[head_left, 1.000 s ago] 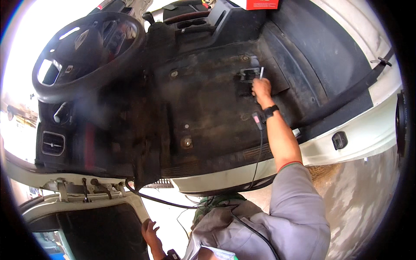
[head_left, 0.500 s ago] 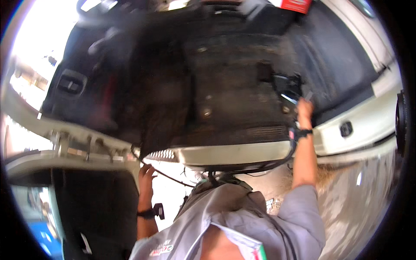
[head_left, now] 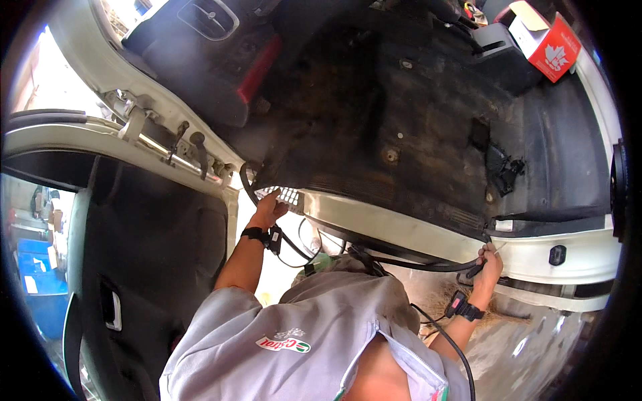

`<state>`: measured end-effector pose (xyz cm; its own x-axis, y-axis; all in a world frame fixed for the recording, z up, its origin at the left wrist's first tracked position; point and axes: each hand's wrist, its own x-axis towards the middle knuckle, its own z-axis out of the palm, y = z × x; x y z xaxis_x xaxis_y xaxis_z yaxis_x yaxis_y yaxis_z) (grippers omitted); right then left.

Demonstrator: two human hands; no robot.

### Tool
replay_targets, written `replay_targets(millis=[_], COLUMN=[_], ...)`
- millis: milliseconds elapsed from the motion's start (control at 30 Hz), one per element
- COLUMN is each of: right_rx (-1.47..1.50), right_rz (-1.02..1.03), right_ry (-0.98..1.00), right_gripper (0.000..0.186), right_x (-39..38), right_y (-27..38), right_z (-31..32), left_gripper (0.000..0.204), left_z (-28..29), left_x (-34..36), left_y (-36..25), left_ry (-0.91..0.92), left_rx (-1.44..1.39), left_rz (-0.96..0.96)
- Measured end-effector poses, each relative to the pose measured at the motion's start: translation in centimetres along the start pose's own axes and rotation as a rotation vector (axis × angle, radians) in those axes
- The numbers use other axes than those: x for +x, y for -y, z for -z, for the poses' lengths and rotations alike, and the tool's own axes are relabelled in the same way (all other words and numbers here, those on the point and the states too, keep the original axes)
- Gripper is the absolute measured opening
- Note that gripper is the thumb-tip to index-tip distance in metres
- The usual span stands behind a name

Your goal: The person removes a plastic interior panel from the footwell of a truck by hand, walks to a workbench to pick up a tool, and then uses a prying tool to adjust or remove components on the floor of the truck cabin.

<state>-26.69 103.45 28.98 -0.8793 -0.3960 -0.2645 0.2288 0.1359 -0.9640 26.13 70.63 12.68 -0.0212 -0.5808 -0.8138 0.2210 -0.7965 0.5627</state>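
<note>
A black rubber door seal (head_left: 428, 266) hangs loose along the outer side of the pale sill (head_left: 374, 217) of a vehicle's open doorway. My right hand (head_left: 490, 265) is closed around it near the right end of the sill. A short dark piece sticks out below these fingers and a thin pale tip above; I cannot tell what they belong to. At the sill's left end my left hand (head_left: 269, 210) is curled beside a perforated light step plate (head_left: 287, 195). The seal runs down to this hand and shows again below the wrist.
The open door (head_left: 150, 267) stands at the left, its hinges (head_left: 197, 150) beside my left hand. Inside, a black bracket-like part (head_left: 503, 170) lies on the dark, dirty floor (head_left: 374, 134). A red and white carton (head_left: 552, 43) sits at the upper right.
My right hand has come out of the cabin, away from the black part, to the seal at the sill. My left hand has moved up to the step plate. The view has shifted and turned.
</note>
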Motion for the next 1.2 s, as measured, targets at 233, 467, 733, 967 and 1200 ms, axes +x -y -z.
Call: replay_targets(millis=[233,467,733,967,1200], right_rx=[-0.109,-0.190,-0.209,-0.252,-0.190], right_rz=[0.032,0.005,0.023,0.061,0.077], right_ry=[0.042,-0.143,-0.049,0.037,0.076], right_gripper=[0.027,0.022,0.033,0.031,0.024], right_x=[-4.0,-8.3,-8.4,-7.9,-6.2], right_y=[0.1,2.0,4.0,4.0,2.4], right_z=[0.6,-0.2,-3.7,-5.8,-6.5], left_gripper=[0.042,0.042,0.041,0.025,0.018], left_z=[2.4,-0.9,-1.4,-1.7,-2.2], left_x=[9.7,11.0,10.2,10.3,7.8], left_y=[3.6,3.6,2.4,1.7,-0.8], left_ry=[0.042,0.126,0.196,0.134,0.258], left_rx=[-0.202,-0.277,-0.312,-0.367,-0.339], left_rz=[0.035,0.059,0.011,-0.034,-0.141])
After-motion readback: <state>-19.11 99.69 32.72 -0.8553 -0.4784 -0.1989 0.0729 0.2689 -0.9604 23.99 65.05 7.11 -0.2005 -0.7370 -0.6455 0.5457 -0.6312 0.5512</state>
